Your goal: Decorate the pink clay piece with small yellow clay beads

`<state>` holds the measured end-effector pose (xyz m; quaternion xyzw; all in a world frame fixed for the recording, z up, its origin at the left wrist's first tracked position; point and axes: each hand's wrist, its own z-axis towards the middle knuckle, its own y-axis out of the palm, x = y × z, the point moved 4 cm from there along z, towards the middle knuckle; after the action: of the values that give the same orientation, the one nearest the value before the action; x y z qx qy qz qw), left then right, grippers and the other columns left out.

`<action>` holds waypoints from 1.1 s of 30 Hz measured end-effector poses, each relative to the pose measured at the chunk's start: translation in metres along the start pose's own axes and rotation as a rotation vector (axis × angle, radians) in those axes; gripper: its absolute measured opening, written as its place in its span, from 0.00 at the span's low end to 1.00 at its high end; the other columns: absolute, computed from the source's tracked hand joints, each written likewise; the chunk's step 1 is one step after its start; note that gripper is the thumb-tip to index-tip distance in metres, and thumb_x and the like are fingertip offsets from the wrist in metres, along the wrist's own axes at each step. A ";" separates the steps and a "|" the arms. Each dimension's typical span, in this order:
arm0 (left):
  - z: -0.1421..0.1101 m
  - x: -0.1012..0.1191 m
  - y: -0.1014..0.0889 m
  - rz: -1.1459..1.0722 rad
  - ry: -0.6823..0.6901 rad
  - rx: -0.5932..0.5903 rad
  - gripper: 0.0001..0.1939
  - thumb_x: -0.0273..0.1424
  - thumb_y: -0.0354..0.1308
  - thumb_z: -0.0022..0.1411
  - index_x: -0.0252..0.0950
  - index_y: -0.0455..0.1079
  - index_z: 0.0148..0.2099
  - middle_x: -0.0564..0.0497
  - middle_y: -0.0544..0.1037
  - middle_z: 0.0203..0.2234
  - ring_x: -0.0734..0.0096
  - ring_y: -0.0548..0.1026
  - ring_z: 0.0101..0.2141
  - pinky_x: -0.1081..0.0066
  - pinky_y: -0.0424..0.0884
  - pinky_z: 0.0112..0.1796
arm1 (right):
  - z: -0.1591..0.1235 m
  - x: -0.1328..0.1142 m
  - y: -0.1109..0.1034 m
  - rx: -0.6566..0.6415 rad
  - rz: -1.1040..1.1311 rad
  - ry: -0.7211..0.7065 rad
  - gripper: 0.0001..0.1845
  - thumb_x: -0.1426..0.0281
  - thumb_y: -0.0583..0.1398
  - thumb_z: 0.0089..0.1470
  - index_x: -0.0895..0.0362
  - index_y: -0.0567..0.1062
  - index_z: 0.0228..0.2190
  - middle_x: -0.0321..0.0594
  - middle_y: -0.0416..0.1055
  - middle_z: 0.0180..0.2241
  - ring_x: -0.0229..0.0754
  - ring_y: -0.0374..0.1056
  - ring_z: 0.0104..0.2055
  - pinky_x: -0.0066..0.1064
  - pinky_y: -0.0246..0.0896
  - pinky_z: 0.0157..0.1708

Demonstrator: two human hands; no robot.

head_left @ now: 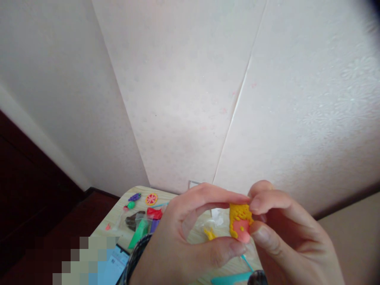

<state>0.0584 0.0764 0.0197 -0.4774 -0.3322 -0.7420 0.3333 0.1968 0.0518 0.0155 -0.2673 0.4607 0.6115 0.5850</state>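
A small clay piece [240, 222], pink with a bumpy orange-yellow layer on top, is held up between both hands above a small light wooden table [114, 215]. My left hand [184, 241] pinches its left side between index finger and thumb. My right hand [285, 233] pinches its right side with fingertip and thumb. A dark band shows on my left wrist.
On the table lie clay bits: a purple and green piece [133, 200], an orange-pink slice disc [151, 198], red [154, 213], brown, green [139, 233] and purple lumps, a yellow scrap [209, 233], teal tools [231, 278]. Pale wallpapered walls stand behind; dark floor at left.
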 end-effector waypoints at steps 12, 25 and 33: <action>-0.001 0.003 -0.002 0.015 0.009 -0.007 0.16 0.25 0.68 0.55 0.41 0.78 0.47 0.50 0.80 0.41 0.66 0.75 0.42 0.68 0.71 0.44 | -0.010 -0.001 0.004 0.063 0.073 0.186 0.10 0.57 0.67 0.49 0.47 0.75 0.29 0.34 0.59 0.25 0.38 0.58 0.26 0.27 0.60 0.22; -0.001 -0.002 -0.002 -0.029 0.011 -0.050 0.18 0.23 0.67 0.56 0.45 0.77 0.48 0.53 0.79 0.42 0.69 0.75 0.43 0.70 0.70 0.46 | -0.005 0.000 0.002 0.021 0.042 0.082 0.08 0.61 0.66 0.54 0.49 0.74 0.28 0.34 0.63 0.25 0.38 0.61 0.26 0.28 0.60 0.24; -0.004 0.001 -0.006 -0.165 0.030 -0.125 0.17 0.33 0.72 0.52 0.43 0.75 0.45 0.51 0.80 0.38 0.66 0.77 0.40 0.67 0.74 0.42 | -0.005 -0.008 -0.001 0.026 -0.147 -0.031 0.05 0.61 0.65 0.56 0.45 0.81 0.33 0.37 0.70 0.28 0.40 0.64 0.30 0.28 0.61 0.27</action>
<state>0.0516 0.0762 0.0180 -0.4571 -0.3183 -0.7933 0.2457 0.1984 0.0434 0.0203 -0.2835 0.4388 0.5650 0.6387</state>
